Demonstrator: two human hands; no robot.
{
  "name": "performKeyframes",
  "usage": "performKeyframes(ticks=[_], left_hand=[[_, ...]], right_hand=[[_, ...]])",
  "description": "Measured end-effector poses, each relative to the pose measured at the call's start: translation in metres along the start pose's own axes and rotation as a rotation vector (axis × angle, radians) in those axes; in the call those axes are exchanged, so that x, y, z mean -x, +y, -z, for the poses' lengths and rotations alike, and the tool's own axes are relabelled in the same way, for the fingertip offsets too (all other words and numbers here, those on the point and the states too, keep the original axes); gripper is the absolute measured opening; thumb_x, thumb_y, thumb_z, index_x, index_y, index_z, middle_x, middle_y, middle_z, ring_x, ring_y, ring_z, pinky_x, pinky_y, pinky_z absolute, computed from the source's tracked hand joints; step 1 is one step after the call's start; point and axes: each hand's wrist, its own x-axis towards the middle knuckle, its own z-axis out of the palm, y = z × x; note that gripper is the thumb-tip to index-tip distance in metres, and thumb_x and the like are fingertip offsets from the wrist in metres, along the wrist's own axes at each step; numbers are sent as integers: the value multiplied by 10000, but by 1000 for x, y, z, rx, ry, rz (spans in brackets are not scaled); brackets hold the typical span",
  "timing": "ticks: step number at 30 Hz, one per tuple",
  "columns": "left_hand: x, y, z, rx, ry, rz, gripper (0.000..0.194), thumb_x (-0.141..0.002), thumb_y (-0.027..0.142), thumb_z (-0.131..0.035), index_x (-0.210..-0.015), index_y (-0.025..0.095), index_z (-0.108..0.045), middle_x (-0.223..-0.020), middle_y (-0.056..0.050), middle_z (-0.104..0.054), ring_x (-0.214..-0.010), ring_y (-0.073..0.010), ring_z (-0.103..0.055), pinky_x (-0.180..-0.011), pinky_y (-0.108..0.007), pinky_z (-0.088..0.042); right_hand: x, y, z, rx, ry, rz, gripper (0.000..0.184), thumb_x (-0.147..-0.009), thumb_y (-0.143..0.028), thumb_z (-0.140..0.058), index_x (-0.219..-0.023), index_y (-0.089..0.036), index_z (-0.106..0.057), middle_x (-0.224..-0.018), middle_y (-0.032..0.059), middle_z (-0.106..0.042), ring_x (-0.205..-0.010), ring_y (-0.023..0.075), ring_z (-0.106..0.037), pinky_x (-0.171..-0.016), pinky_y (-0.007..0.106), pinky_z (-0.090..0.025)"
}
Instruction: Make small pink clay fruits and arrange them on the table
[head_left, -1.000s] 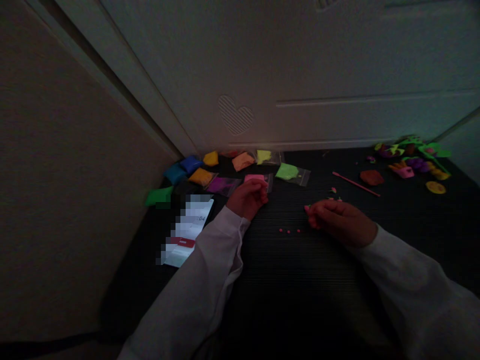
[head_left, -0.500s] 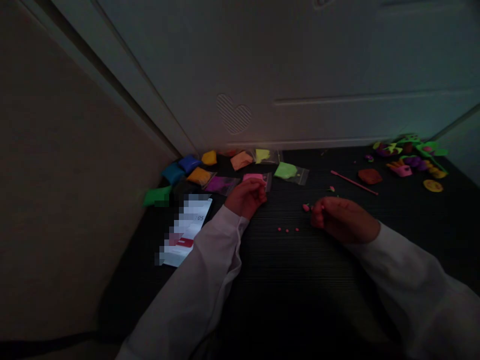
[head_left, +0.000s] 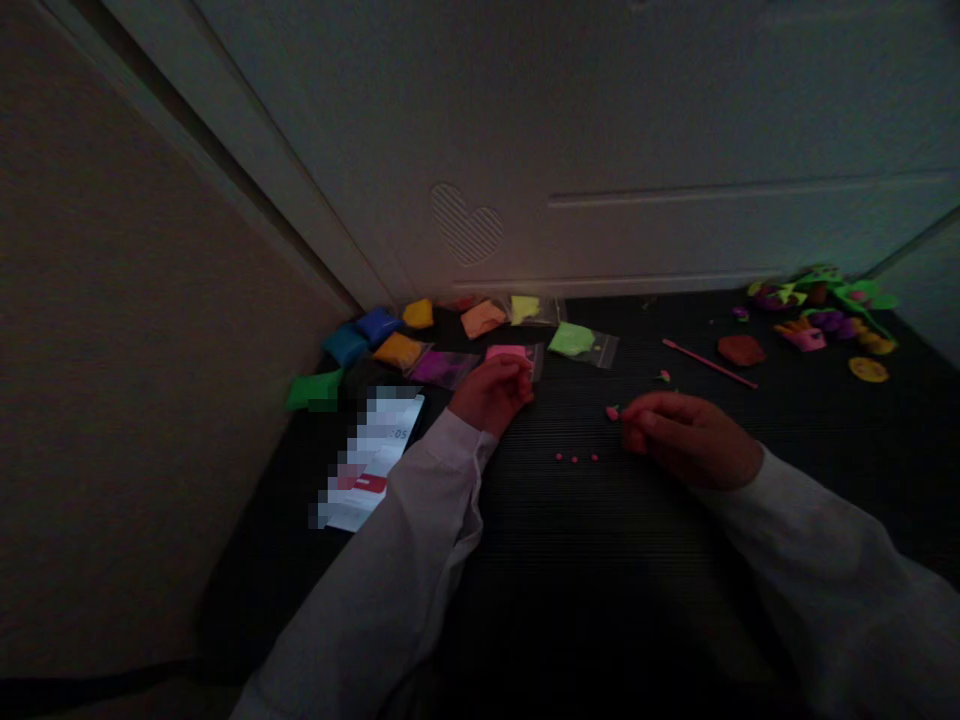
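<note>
On a dark ribbed mat [head_left: 570,540] my left hand [head_left: 491,392] is curled, its fingertips on a small bag of pink clay [head_left: 510,353]. My right hand [head_left: 686,435] rests on the mat with the fingers closed; whether they hold anything is hidden. A tiny pink clay piece [head_left: 613,412] lies just left of its fingertips. Three tiny pink clay balls [head_left: 575,458] sit in a row between my two hands. Both arms wear white sleeves.
Several small bags of coloured clay [head_left: 405,350] lie along the white door [head_left: 600,150], with a green bag [head_left: 574,340] apart. A phone [head_left: 371,455] lies at left. A pink stick [head_left: 709,364], a red clay lump [head_left: 741,350] and finished clay shapes [head_left: 821,315] are at far right.
My right hand has drawn back slightly to the right from the tiny pink piece, which now lies free on the mat. My left hand has stayed put.
</note>
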Motion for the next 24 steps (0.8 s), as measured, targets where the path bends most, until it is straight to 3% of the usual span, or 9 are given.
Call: performKeyframes(ticks=[3, 6, 9, 16, 24], left_hand=[[0, 0, 0, 9, -4, -6, 82, -638, 128, -506, -690, 125, -568, -535, 1, -490, -527, -81, -461, -507, -214, -349], [-1, 0, 0, 16, -12, -6, 79, -628, 135, -517, -688, 123, -567, -538, 0, -497, -513, -80, -459, -501, -217, -346], [-1, -1, 1, 17, -9, -9, 79, -618, 140, -522, -683, 120, -562, -533, 2, -499, -492, -77, -453, -503, -223, -349], [-4, -2, 1, 18, 5, -16, 86, -609, 133, -523, -685, 114, -559, -526, 6, -499, -487, -78, -459, -506, -226, -353], [-4, -1, -3, -6, 36, -31, 57, -638, 109, -498, -664, 101, -548, -531, 0, -483, -504, -79, -460, -491, -215, -341]], right_hand=[[5, -2, -8, 489, 31, 222, 163, -684, -356, -600, -753, -208, -609, -704, 2, -585, -660, 124, -521, -649, 294, -395], [10, 4, -21, 862, -77, 481, 148, -704, -344, -587, -762, -210, -613, -755, 16, -598, -770, 144, -518, -763, 332, -357], [11, 14, -31, 1099, -109, 545, 169, -703, -394, -577, -738, -233, -612, -778, 11, -593, -789, 159, -497, -779, 362, -314], [5, 20, -38, 1331, -111, 549, 221, -742, -436, -511, -748, -235, -602, -802, 3, -591, -816, 169, -470, -815, 382, -254], [6, 17, -35, 1343, -148, 585, 269, -728, -471, -512, -836, -247, -616, -837, 8, -606, -832, 165, -493, -817, 368, -266]])
